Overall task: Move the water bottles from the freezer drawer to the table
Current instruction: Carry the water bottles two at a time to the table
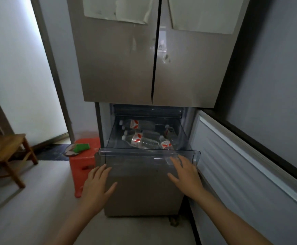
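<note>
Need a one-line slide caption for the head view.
Both open, the left hand and right hand are held out before the pulled-out clear freezer drawer with water bottles lying inside.

Ahead of me, two closed upper fridge doors (pixel 119 68), with pale paper sheets (pixel 116 9) stuck near the top. Lower door (pixel 241 156) swung open on my right. Left of the fridge is a red plastic stool (pixel 84 161) with a plate (pixel 68 151) on it, green object (pixel 81 147) on the plate.
</note>
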Available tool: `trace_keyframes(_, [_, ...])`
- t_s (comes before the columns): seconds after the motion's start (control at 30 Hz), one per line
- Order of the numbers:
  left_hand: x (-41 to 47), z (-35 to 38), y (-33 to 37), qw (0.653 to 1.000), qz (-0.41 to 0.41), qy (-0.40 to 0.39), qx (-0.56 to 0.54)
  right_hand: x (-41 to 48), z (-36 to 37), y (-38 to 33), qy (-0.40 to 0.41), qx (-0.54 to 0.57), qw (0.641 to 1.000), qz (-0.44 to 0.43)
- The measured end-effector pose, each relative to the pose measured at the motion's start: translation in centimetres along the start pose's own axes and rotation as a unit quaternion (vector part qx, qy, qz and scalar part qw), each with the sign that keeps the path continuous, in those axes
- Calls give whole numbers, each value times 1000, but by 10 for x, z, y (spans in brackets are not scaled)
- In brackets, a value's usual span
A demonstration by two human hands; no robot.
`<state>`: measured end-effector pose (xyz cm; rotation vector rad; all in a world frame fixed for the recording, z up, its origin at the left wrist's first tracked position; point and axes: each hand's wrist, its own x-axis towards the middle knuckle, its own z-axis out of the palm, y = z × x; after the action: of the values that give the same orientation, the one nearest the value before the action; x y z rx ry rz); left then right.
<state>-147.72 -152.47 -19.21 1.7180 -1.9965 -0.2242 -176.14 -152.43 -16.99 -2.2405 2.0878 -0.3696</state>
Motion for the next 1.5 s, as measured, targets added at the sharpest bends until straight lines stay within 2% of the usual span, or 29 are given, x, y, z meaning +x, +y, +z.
trace_keyframes(0.13, [28, 16, -7, 1000, -15, 1, 3, 34, 22, 9, -16, 23, 1000, -3])
trace_keyframes(0.43, [128, 47, -3, 998, 37, 31, -44, 100, 39, 23, -5, 32, 999, 6])
trace_keyframes(0.47, [140, 50, -3, 998, 37, 25, -38, 106, 36, 25, -25, 32, 999, 25])
trace_keyframes(0.57, [179, 61, -11, 999, 44, -17, 12, 133, 28, 26, 7, 3, 1000, 24])
trace_keyframes(0.63, [204, 70, -22, 997, 41, -59, 35, 156, 27, 26, -6, 20, 999, 36])
trace_keyframes(0.77, [222, 79, -40, 994, 36, -74, 77, 191, 39, 32, 4, 33, 998, 48])
trace_keyframes(1.13, [222, 93, -49, 990, 47, -66, 112, 266, 65, 63, -107, 53, 983, 138])
trace_keyframes(1.33, [224, 94, -51, 990, 41, -58, 121, 297, 90, 77, -205, 103, 953, 197])
trace_keyframes(1.5, [224, 96, -49, 989, 53, -35, 133, 309, 121, 79, -237, 22, 954, 180])
